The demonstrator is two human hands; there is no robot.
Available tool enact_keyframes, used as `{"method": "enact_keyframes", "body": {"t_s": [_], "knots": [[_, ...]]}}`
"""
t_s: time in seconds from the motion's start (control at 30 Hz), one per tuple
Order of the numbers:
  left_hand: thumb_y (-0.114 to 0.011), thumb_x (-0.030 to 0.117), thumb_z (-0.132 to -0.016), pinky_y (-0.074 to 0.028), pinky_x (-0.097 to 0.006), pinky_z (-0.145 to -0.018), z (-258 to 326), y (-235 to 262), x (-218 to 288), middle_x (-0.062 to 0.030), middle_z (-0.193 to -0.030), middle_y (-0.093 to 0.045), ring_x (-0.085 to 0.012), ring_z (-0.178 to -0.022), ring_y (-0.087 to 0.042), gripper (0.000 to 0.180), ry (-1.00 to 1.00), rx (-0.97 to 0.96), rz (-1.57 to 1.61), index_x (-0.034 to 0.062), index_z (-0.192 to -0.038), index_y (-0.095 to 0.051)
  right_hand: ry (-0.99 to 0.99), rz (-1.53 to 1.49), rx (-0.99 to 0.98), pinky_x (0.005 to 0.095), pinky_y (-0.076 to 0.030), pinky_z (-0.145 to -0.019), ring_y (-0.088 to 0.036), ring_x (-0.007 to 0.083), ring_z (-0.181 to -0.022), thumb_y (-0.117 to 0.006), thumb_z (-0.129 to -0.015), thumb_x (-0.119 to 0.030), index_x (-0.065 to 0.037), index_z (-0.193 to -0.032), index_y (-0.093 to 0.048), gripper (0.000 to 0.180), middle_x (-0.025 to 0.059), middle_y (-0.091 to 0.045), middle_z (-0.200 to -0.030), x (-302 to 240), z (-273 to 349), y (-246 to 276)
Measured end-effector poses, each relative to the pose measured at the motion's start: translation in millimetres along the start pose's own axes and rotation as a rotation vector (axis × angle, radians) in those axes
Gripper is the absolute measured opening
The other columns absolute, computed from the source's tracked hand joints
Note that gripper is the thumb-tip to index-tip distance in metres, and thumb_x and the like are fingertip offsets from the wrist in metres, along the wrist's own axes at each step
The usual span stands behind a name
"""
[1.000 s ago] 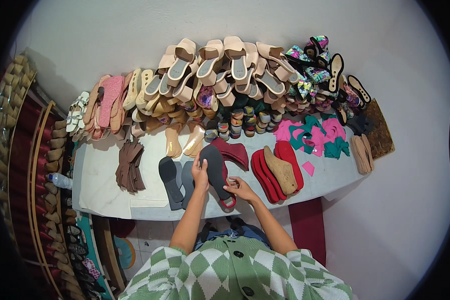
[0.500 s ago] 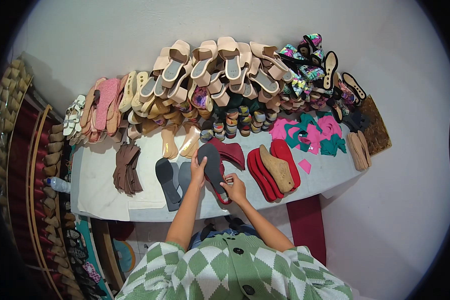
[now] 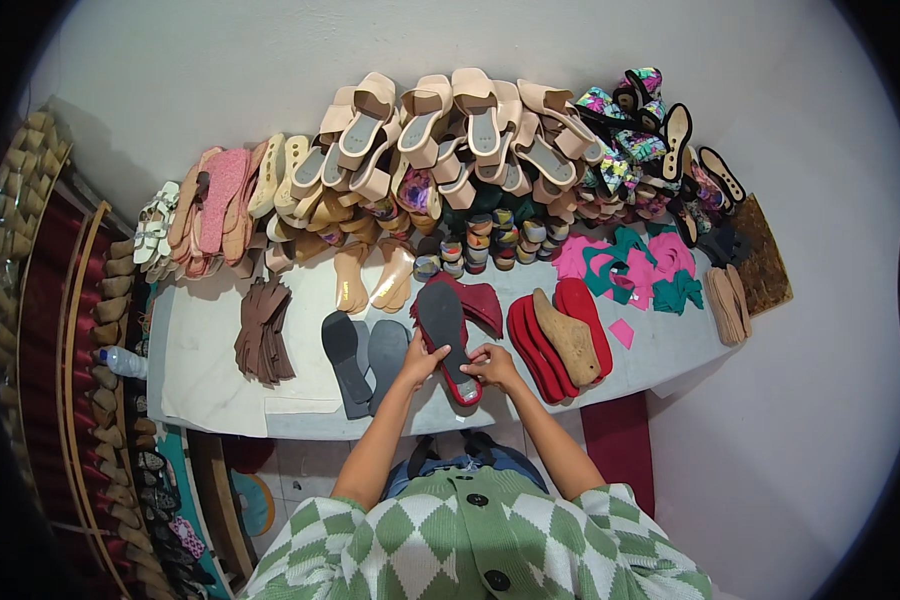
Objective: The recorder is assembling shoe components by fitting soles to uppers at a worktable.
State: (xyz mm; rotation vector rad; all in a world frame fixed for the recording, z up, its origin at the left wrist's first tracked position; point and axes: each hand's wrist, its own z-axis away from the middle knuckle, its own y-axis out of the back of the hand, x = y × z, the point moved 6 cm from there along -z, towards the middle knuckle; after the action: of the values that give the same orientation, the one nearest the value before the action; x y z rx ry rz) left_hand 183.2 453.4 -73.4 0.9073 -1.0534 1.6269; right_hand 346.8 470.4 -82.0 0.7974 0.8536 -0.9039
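Held over the front middle of the pale table (image 3: 305, 418): a dark grey sole (image 3: 440, 308), laid along a red shoe base (image 3: 469, 397), with red showing past the left edge and at the end nearest the body. Closed round the lower left edge of the sole, thumb on top: the left hand (image 3: 425, 359). Narrowed to a pinch at the right edge of the red base: the right hand (image 3: 493, 366). Just behind, some folded dark red pieces (image 3: 484, 305). Just to the left, flat grey soles (image 3: 387, 352) close together; farther left, a fanned bundle of brown strips (image 3: 262, 330). To the right, red soles (image 3: 531, 350) with 1 wooden shoe form (image 3: 568, 342) resting on top. Farther back, tan insoles (image 3: 351, 276) in 2 groups, stacked patterned heels (image 3: 478, 240), and pink and green cloth scraps (image 3: 638, 272). At the right end, tan soles (image 3: 727, 305) near a brown board (image 3: 767, 260). Along the wall, heaped beige heeled sandals (image 3: 422, 112). Beside the left end, a clear bottle (image 3: 125, 362).
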Motion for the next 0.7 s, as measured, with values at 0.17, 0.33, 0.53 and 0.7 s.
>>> {"method": "enact_keyframes", "body": {"t_s": [0.17, 0.33, 0.53, 0.7], "knots": [[-0.062, -0.001, -0.075, -0.042, -0.03, -0.087, -3.5, 7.5, -9.0, -0.0112, -0.12, -0.047, -0.0202, -0.109, -0.047, 0.059, -0.06, 0.004, -0.016, 0.0031, -0.126, -0.031, -0.124, -0.008, -0.03, 0.0281, -0.049, -0.046, -0.058, 0.0135, -0.062, -0.081, -0.06, -0.013, -0.001, -0.083, -0.057, 0.035, 0.0046, -0.057, -0.075, -2.9, 0.2, -2.3], [-0.062, -0.001, -0.076, -0.039, -0.031, -0.091, 4.7, -10.4, 6.2, -0.0129, -0.12, -0.047, -0.0213, -0.111, -0.047, 0.059, -0.063, -0.046, -0.023, 0.0037, -0.126, -0.03, -0.118, -0.169, 0.002, 0.0277, -0.048, -0.045, -0.057, 0.012, -0.058, -0.082, -0.058, -0.014, -0.002, -0.082, -0.057, 0.036, 0.0039, -0.059, -0.07, 8.4, 3.4, 6.8], [-0.063, 0.008, -0.079, -0.046, -0.032, -0.082, 16.9, -3.0, -5.2, -0.0098, -0.123, -0.044, -0.0193, -0.108, -0.049, 0.059, -0.105, -0.115, 0.093, 0.0053, -0.129, -0.03, -0.116, -0.17, -0.042, 0.0226, -0.044, -0.044, -0.056, 0.0092, -0.058, -0.079, -0.063, -0.014, -0.001, -0.091, -0.057, 0.038, 0.0037, -0.06, -0.07, 4.1, 7.1, -0.6], [-0.06, 0.009, -0.081, -0.048, -0.032, -0.079, 32.4, -2.0, -27.8, -0.0062, -0.124, -0.044, -0.0186, -0.103, -0.052, 0.053, 0.154, -0.103, 0.097, 0.0071, -0.127, -0.035, -0.192, -0.249, -0.199, 0.0257, -0.046, -0.055, -0.056, 0.0091, -0.064, -0.077, -0.067, -0.023, -0.003, -0.094, -0.059, 0.039, 0.0017, -0.06, -0.074, -19.2, 10.0, 6.8]]}}
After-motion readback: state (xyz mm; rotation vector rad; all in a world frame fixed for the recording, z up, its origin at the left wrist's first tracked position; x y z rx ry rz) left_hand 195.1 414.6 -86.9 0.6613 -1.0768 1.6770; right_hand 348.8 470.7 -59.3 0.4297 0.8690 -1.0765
